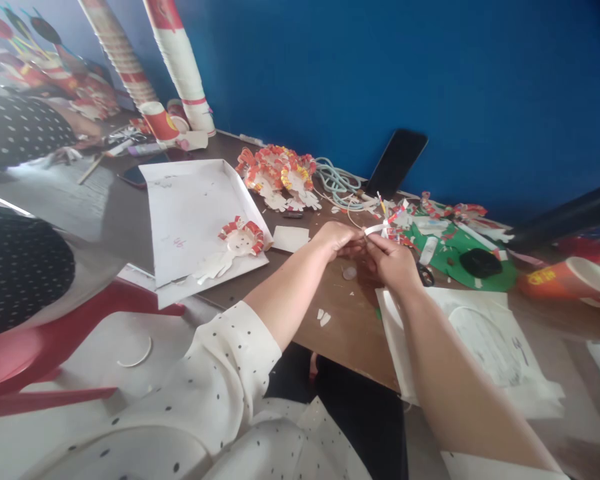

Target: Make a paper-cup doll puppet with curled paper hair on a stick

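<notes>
Both hands meet over the brown table. My left hand [341,239] is closed, its fingertips pinched at the near end of a thin white paper strip [377,229]. From the other side, my right hand [393,261] grips the same strip between thumb and fingers. The strip curves away toward a cluster of red, white and coloured paper cuttings [396,215]; whether they are joined cannot be made out. Black scissor handles [425,274] show just beyond my right hand. Small white paper scraps [324,318] lie on the table in front of my hands.
A white box lid [180,200] holds a red-and-white paper figure [242,239]. Behind it are piled similar paper figures [280,175], a pale blue cable [336,181] and a leaning phone [397,162]. At right lie green paper [443,250] and a paper cup [570,279]. Another person's sleeve [25,130] is at left.
</notes>
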`<state>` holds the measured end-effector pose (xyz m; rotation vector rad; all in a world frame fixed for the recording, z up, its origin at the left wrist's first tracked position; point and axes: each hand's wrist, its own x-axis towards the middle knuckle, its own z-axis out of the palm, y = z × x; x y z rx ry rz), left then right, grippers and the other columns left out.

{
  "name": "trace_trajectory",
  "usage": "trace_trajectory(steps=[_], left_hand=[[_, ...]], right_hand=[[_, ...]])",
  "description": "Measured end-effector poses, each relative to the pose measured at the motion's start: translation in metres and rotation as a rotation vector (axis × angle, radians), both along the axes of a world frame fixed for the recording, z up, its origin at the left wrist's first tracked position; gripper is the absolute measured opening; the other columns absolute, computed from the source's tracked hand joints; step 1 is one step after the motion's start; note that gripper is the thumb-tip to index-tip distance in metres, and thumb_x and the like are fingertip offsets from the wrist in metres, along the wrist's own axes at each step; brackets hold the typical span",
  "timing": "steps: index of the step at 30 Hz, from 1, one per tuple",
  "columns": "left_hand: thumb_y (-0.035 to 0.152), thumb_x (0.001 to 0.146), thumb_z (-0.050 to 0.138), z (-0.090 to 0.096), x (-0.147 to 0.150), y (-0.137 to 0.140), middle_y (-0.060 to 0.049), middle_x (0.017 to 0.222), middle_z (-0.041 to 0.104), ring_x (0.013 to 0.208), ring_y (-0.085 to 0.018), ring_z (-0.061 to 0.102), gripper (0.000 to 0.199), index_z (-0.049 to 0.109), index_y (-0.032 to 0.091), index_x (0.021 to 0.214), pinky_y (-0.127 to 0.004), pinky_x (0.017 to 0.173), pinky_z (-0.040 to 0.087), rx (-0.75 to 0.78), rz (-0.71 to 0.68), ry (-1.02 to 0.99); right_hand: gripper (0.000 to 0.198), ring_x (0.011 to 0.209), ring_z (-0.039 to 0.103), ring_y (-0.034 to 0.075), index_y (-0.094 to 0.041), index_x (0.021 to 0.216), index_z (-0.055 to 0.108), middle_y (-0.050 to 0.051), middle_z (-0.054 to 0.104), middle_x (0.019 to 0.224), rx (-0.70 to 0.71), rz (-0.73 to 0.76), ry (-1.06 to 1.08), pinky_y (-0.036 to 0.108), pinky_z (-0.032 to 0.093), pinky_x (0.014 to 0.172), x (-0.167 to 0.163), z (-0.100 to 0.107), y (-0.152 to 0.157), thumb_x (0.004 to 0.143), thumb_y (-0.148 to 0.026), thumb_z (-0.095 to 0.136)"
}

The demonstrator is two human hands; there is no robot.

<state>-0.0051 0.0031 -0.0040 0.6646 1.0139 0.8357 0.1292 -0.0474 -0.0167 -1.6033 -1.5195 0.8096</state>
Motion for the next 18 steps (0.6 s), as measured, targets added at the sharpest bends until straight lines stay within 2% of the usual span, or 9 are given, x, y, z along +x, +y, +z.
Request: trace_trajectory(steps=[4, 11, 18], left_hand=[[0.008, 0.068, 0.080, 0.0005, -0.0008, -0.0006, -0.003, 0.057, 0.064, 0.055, -0.009, 0.060, 0.013, 0.068, 0.010, 0.064, -0.022, 0.065, 0.054, -0.009, -0.029, -0.012], [0.001, 0.069, 0.075, -0.0009, 0.0023, 0.0005, -0.002, 0.056, 0.062, 0.055, -0.009, 0.059, 0.019, 0.062, 0.010, 0.057, -0.022, 0.065, 0.053, 0.000, 0.049, 0.019], [0.006, 0.069, 0.073, -0.0053, 0.0040, 0.0058, -0.001, 0.051, 0.058, 0.047, -0.007, 0.053, 0.018, 0.059, 0.010, 0.058, -0.019, 0.051, 0.044, -0.022, 0.046, 0.119]], right_hand=[[0.027, 0.043, 0.041, 0.011, -0.019, 0.095, 0.074, -0.004, 0.051, 0.051, 0.003, 0.004, 0.006, 0.026, 0.037, 0.049, -0.0019, 0.0016, -0.0017, 0.082, -0.034, 0.056], [0.029, 0.045, 0.044, 0.012, -0.020, 0.099, 0.073, -0.004, 0.051, 0.048, 0.048, 0.026, -0.099, 0.025, 0.036, 0.050, -0.0053, 0.0029, -0.0026, 0.085, -0.032, 0.052], [0.034, 0.039, 0.038, 0.010, -0.017, 0.103, 0.071, -0.004, 0.049, 0.048, -0.026, 0.028, 0.045, 0.023, 0.028, 0.042, -0.0084, -0.0017, -0.0023, 0.082, -0.038, 0.056]])
